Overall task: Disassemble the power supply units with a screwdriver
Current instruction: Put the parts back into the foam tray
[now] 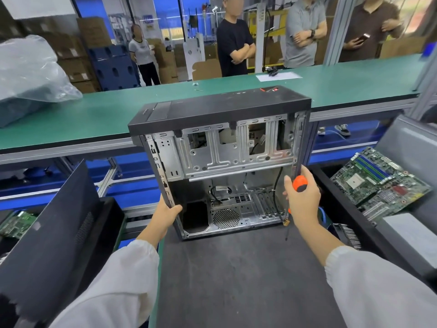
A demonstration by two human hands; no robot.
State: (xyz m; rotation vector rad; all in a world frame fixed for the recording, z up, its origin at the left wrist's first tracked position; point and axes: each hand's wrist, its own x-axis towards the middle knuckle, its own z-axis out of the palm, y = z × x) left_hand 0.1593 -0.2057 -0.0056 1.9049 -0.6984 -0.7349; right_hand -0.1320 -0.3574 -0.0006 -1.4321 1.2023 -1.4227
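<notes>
An opened black computer case [220, 110] stands on the dark work mat [236, 280] with its open side toward me, showing bare metal bays, loose cables and a rear fan grille. My left hand [166, 213] grips the case's lower left edge. My right hand [302, 200] is at the case's right edge and holds an orange-and-black screwdriver [299, 183], its shaft pointing down past the case's bottom right corner. No power supply unit is visible inside the case.
A black side panel [54, 233] leans at my left. Motherboards [380, 183] lie in a grey bin at the right, another board at the far left. A green bench [94, 114] runs behind the case, with a plastic-wrapped bundle [30, 69]. Several people stand beyond it.
</notes>
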